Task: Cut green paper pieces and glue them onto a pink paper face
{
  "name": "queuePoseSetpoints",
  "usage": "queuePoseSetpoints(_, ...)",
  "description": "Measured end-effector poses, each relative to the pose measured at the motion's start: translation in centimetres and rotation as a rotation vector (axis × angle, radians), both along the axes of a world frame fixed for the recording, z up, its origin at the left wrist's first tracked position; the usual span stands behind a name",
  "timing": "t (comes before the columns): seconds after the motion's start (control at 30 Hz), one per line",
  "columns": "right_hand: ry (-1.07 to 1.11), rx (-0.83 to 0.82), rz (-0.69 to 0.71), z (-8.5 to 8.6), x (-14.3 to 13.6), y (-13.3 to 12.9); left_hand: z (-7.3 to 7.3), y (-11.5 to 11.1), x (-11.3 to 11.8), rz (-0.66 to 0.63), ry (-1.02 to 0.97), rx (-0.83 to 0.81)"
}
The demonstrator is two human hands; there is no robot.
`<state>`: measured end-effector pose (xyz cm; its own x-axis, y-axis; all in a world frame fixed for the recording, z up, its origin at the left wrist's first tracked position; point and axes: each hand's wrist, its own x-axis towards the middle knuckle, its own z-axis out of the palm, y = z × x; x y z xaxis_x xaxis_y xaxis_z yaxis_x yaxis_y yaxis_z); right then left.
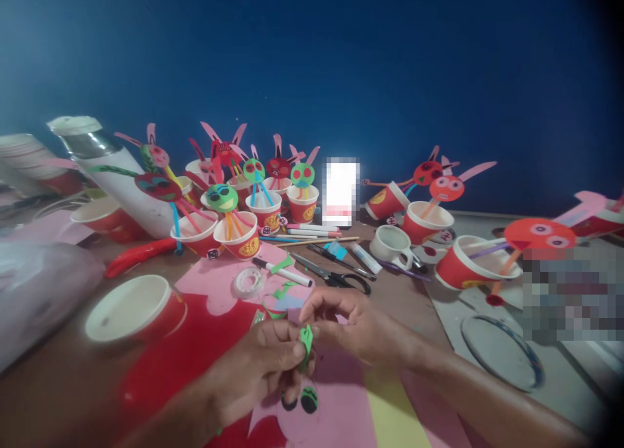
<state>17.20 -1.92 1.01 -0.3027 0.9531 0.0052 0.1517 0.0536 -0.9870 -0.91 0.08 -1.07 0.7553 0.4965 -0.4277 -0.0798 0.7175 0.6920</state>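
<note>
My left hand (273,354) pinches a small folded piece of bright green paper (305,345) between thumb and fingers. The thumb and fingertips of my right hand (355,328) close on its upper end. Below them, a green-and-black oval cutout (309,400) lies on pink paper (336,396), with a second dark cutout (289,402) partly hidden by my left fingers. Green scraps (283,290) are scattered just beyond my hands, beside a roll of clear tape (248,282) and a black-capped white marker (283,272).
Several red paper cups (236,237) with paper-faced figures stand behind. Black scissors (336,277), a glue stick (365,258) and a white mug (391,245) lie near the centre. Left are a tipped cup (136,308), red paper (180,350) and a flask (121,175). A bright phone screen (340,191) faces me.
</note>
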Motion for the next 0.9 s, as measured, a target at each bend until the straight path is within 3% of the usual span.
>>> queuePoseSetpoints(0.13, 0.092, -0.032, -0.076, -1.1, -0.4, 0.1, 0.2, 0.2, 0.1, 0.213, 0.067, 0.096)
queuePoseSetpoints(0.3, -0.007, -0.029, -0.119, -2.1, -1.3, -0.3, 0.6, 0.1, 0.2, 0.426, 0.130, 0.193)
queuePoseSetpoints(0.5, -0.101, -0.020, -0.183, -2.0, -2.2, -0.7, 0.6, -0.3, 0.5, 0.398, 0.212, 0.264)
queuePoseSetpoints(0.63, -0.104, -0.051, -0.213, -1.8, -2.6, -0.7, 0.4, -0.4, 0.8, 0.399, 0.182, 0.219)
queuePoseSetpoints(0.9, -0.002, -0.130, -0.150, -2.8, -2.3, -0.4, -0.2, -0.2, 0.7, 0.360, 0.191, 0.207)
